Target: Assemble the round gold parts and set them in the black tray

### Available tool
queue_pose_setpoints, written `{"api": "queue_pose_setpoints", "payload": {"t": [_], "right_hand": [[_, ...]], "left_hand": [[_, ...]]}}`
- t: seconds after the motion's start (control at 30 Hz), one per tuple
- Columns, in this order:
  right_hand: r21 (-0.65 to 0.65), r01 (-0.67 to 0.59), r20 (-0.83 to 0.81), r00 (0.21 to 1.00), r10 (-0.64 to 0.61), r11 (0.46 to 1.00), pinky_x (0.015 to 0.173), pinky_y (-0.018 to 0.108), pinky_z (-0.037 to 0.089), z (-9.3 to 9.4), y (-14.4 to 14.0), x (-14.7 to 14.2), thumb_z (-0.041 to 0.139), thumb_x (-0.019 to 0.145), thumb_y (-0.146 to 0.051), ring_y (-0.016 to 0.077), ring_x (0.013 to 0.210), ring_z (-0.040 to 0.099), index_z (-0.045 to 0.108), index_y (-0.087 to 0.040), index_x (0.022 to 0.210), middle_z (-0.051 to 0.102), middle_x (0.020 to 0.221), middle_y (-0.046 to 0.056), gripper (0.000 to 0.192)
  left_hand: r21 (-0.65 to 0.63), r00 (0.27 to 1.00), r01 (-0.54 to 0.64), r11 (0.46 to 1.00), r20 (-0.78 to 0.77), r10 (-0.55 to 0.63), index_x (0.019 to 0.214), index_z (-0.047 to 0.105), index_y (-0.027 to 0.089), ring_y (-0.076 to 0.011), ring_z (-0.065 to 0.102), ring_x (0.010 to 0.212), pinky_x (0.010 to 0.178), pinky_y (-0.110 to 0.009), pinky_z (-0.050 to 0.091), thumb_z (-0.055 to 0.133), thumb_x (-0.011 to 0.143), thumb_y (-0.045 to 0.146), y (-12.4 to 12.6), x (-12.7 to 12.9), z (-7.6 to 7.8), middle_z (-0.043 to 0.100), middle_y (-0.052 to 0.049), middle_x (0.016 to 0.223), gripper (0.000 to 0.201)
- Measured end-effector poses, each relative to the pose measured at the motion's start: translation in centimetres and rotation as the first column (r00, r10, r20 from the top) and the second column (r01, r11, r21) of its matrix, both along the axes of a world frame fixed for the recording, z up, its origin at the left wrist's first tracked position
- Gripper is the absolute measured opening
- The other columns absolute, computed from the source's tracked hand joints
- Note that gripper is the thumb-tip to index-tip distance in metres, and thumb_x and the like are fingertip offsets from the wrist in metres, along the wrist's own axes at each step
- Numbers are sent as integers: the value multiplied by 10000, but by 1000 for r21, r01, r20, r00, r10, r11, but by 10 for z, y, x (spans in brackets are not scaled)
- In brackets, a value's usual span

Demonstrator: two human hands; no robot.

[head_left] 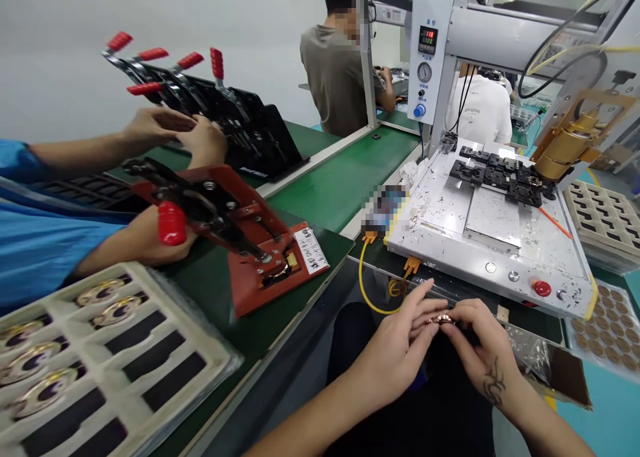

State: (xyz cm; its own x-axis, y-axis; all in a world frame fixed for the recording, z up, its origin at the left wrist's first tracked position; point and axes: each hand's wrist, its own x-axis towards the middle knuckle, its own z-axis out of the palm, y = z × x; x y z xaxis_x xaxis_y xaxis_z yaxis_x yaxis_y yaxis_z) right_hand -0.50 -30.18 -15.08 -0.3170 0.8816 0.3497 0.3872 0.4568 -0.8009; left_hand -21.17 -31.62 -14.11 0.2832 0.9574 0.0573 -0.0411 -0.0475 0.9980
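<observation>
Above my lap, a small shiny rose-gold metal part (441, 320) is pinched between the fingertips of both hands. My left hand (407, 337) grips its left side with thumb and fingers, the upper fingers stretched out. My right hand (480, 340) closes thumb and forefinger on its right side. Fingertips cover much of the part, so its full shape is hidden. Just beyond my hands is the front edge of a white press machine (430, 244), with a black jig (500, 174) on its bed.
A red toggle-clamp fixture (250, 270) and a tray of gold parts (115, 350) stand on the left bench near a co-worker's hands (200, 137). A yellow cable (361, 277) loops beside my left hand. A red button (541, 288) and a sheet of brown discs (607, 324) are at right.
</observation>
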Motion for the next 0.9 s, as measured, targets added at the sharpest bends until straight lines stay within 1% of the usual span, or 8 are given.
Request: {"api": "queue_pose_setpoints", "payload": {"t": [0.07,0.2,0.27,0.43,0.53,0.63,0.77,0.9], "right_hand": [[-177,41,-144,987,-67,983,683,298,517,3,1,-5,697,1064,-369,181,749,601,681,-255,995,665,875,19,134],[-489,-49,-362,920,-152,871,540,246,465,6,2,-17,779,980,-563,136,604,564,667,-232,967,638,752,-14,349],[-530,-86,-392,907,-153,844,512,231,453,6,2,-21,796,959,-594,121,566,564,667,-223,963,638,733,-20,393],[-520,-101,-383,915,-126,848,520,221,489,3,1,-25,786,981,-563,115,574,604,691,-214,998,657,749,-16,362],[-399,-117,-334,942,-25,909,558,246,556,3,4,-22,747,1028,-483,140,625,652,712,-236,1182,692,809,-3,293],[-127,-208,-173,967,185,970,724,312,647,11,14,-15,726,1053,-360,182,796,735,640,-305,1442,757,1012,38,402],[120,-403,161,910,383,907,845,340,677,24,29,-12,724,1048,-245,222,979,777,631,-336,1484,754,1244,87,455],[380,-460,308,881,359,803,926,388,699,26,39,-19,694,1035,-164,286,1116,797,523,-294,1608,764,1324,136,612]], "left_hand": [[-62,990,-83,995,110,90,1563,486,248,-265,741,1270,1101,-410,600,701,1024,277,2,-1,3,724,-142,1426,581],[-106,988,-118,987,92,128,1119,727,188,-207,773,906,873,-323,631,783,963,311,0,-1,6,789,-60,977,206],[-79,989,-135,988,46,139,990,736,175,-182,732,789,793,-303,605,744,987,320,-2,0,8,757,-37,858,145],[-12,985,-168,986,-35,168,1029,757,170,-187,703,799,778,-304,576,709,995,305,-6,-2,12,759,-48,890,147],[8,980,-189,982,-67,190,999,760,172,-183,675,772,744,-296,560,694,1000,309,-6,-7,15,742,-44,865,152],[21,975,-200,980,-92,201,973,754,176,-177,655,744,714,-285,540,678,1005,306,-5,-13,20,729,-34,830,153],[70,956,-242,968,-152,250,960,756,180,-184,658,773,743,-292,531,668,1004,302,-9,-16,27,749,-40,854,157],[78,940,-240,968,-232,252,967,739,186,-183,662,776,736,-287,530,675,998,301,-19,-25,40,751,-33,871,135]]}}
